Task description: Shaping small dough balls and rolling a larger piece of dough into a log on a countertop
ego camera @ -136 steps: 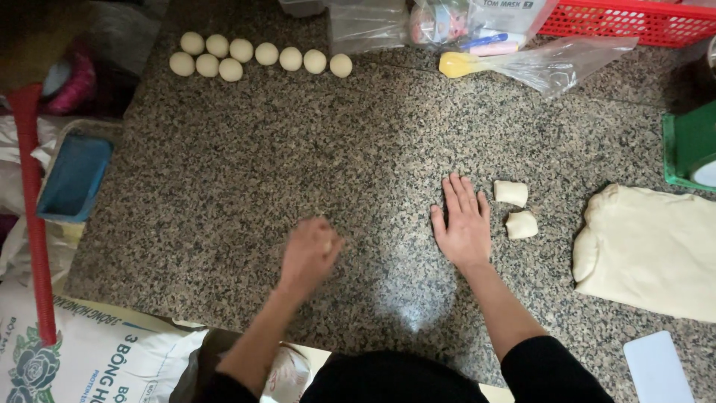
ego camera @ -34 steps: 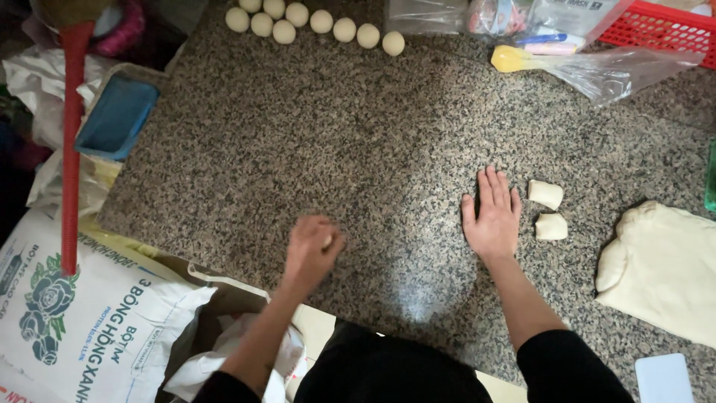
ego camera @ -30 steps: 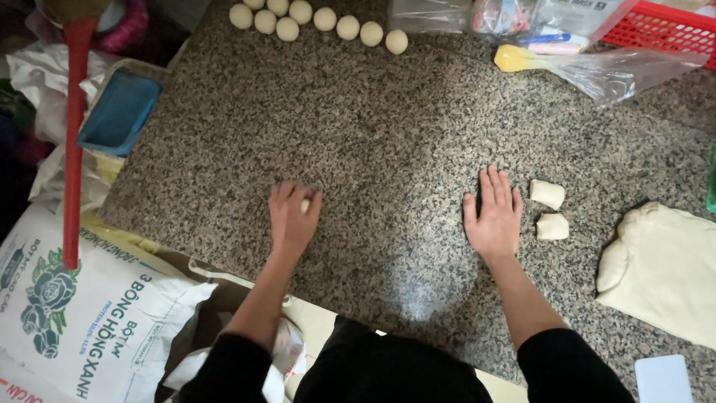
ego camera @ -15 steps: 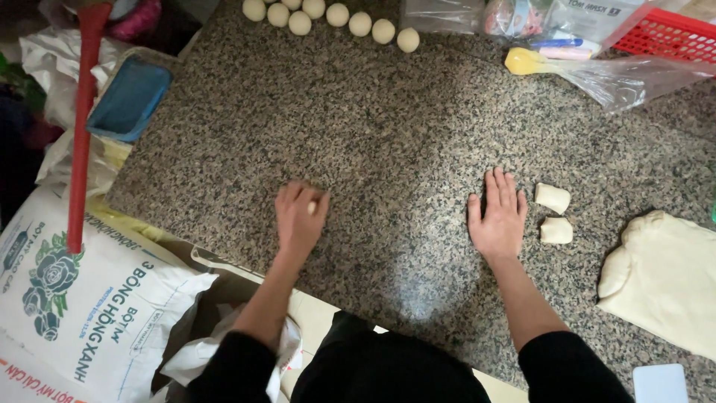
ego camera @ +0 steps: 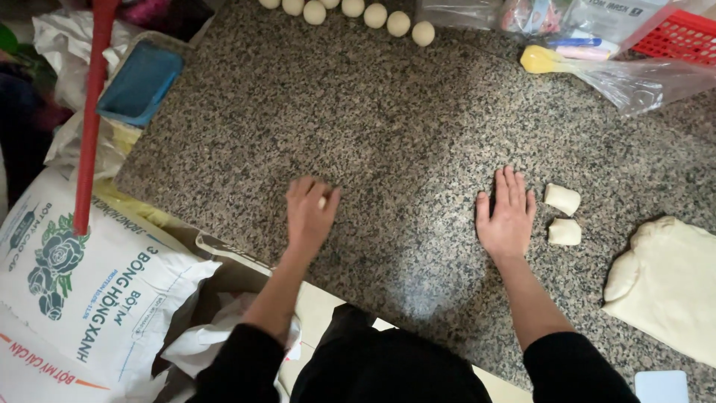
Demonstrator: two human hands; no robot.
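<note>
My left hand [ego camera: 309,218] lies palm down on the granite counter [ego camera: 388,119] with its fingers curved over a small dough ball [ego camera: 322,201], which peeks out between the fingertips. My right hand [ego camera: 507,218] rests flat on the counter, fingers straight and holding nothing. Just to its right lie two small cut dough pieces [ego camera: 561,199] [ego camera: 564,232], close to the fingers but not touching them. A large slab of dough [ego camera: 671,283] lies at the right edge.
A row of several finished dough balls [ego camera: 373,13] runs along the far edge. Clear plastic bags [ego camera: 626,75], a yellow tool [ego camera: 538,60] and a red basket [ego camera: 682,33] sit at the far right. A blue tray [ego camera: 142,82], a red pole [ego camera: 89,119] and a flour sack [ego camera: 82,291] are left of the counter. A white scraper [ego camera: 662,386] lies at the near right.
My left hand has gone from a blurred fist to a flatter palm over the dough ball and shifted slightly away from me. My right hand has stayed flat in place.
</note>
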